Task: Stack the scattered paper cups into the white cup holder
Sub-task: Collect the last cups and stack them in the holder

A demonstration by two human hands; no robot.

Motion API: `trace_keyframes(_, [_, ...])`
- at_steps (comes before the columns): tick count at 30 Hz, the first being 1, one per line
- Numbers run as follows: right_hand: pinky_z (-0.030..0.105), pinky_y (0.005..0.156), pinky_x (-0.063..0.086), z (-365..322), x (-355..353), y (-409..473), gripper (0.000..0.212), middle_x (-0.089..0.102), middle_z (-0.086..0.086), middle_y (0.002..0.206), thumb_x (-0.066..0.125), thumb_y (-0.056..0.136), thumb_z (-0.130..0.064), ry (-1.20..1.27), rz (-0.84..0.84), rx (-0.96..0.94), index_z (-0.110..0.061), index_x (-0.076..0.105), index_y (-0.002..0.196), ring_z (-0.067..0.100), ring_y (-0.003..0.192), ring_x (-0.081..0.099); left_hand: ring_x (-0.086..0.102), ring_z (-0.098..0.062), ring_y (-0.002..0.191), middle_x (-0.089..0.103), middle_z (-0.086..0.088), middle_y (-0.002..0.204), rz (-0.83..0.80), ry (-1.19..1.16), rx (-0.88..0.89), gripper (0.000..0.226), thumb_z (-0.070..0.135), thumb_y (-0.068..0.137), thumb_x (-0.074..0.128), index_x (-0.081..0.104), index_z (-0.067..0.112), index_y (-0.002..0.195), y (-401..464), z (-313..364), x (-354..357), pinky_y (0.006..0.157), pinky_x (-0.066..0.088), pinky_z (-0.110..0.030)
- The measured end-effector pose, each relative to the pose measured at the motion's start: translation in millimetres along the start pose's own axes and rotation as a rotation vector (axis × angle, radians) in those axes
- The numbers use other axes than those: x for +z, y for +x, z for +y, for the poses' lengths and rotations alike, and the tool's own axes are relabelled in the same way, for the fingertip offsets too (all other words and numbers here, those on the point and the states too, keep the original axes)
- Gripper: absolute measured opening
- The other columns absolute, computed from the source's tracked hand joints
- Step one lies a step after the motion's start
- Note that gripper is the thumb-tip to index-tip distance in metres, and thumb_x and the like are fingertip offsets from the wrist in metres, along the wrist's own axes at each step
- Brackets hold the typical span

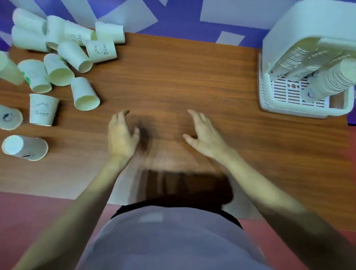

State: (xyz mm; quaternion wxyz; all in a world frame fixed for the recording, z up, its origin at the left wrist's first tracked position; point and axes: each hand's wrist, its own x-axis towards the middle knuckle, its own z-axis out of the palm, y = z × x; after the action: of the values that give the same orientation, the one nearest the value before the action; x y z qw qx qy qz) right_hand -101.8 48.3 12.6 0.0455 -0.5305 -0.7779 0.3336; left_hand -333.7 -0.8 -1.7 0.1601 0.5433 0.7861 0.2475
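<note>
Staged room: wooden table, patterned floor.

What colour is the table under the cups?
Brown, with a wood-grain pattern: the table, seen in the head view.

"bear" on two paper cups (rest unreadable)

The cup holder runs off the right edge; frame blurred.
</note>
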Motion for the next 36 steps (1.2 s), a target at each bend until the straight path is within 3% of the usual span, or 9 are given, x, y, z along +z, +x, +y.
trace_keyframes(8, [0.039,0.116,0.024,-97.0,49.9,79.3,0.080,0.022,0.017,0.153,0.061,0.090,-0.020,-0.041,-0.101,-0.096,-0.010,0.011,0.151,0.032,0.140,0.026,0.049,-0.038,0.109,0.054,-0.021,0.116,0.159,0.032,-0.119,0.044,0.005,0.074,0.056,0.053,-0.001,0.118,20.6,-95.9,-66.4,0.094,0.037,-0.039])
trace_keyframes(16, [0.045,0.116,0.023,-159.3,63.4,173.2,0.084,0.005,0.010,0.159,0.056,0.087,-0.004,-0.018,-0.027,-0.061,-0.027,0.007,0.152,0.032,0.144,0.017,0.050,-0.042,0.102,0.055,-0.025,0.112,0.153,0.076,-0.192,0.040,0.007,0.072,0.051,0.053,-0.005,0.110,28.4,-161.0,-106.2,0.085,0.041,-0.046])
trace_keyframes(23, [0.044,0.111,0.023,-177.8,77.0,209.2,0.067,0.020,0.011,0.154,0.050,0.086,-0.001,-0.276,-0.041,-0.056,-0.025,0.031,0.146,0.032,0.138,0.020,0.049,-0.036,0.107,0.056,-0.016,0.117,0.162,0.161,-0.174,0.041,0.008,0.072,0.054,0.055,0.001,0.113,26.8,-189.6,-123.2,0.093,0.035,-0.044])
trace_keyframes(30, [0.038,0.100,0.031,-189.6,89.0,215.0,0.066,0.037,0.015,0.129,0.049,0.084,0.004,-0.472,0.029,-0.117,-0.028,0.041,0.140,0.033,0.115,0.036,0.045,-0.035,0.114,0.054,-0.015,0.120,0.098,0.248,-0.223,0.048,0.024,0.074,0.068,0.053,0.004,0.115,26.2,-206.8,-127.2,0.102,0.028,-0.048])
trace_keyframes(36, [0.038,0.094,0.037,-189.5,86.7,216.0,0.050,0.043,0.016,0.120,0.045,0.087,0.004,-0.472,0.095,-0.143,-0.017,0.049,0.133,0.033,0.107,0.044,0.049,-0.038,0.107,0.055,-0.020,0.116,0.017,0.204,-0.058,0.059,0.033,0.071,0.074,0.053,0.000,0.114,55.2,-188.0,-116.6,0.092,0.036,-0.045])
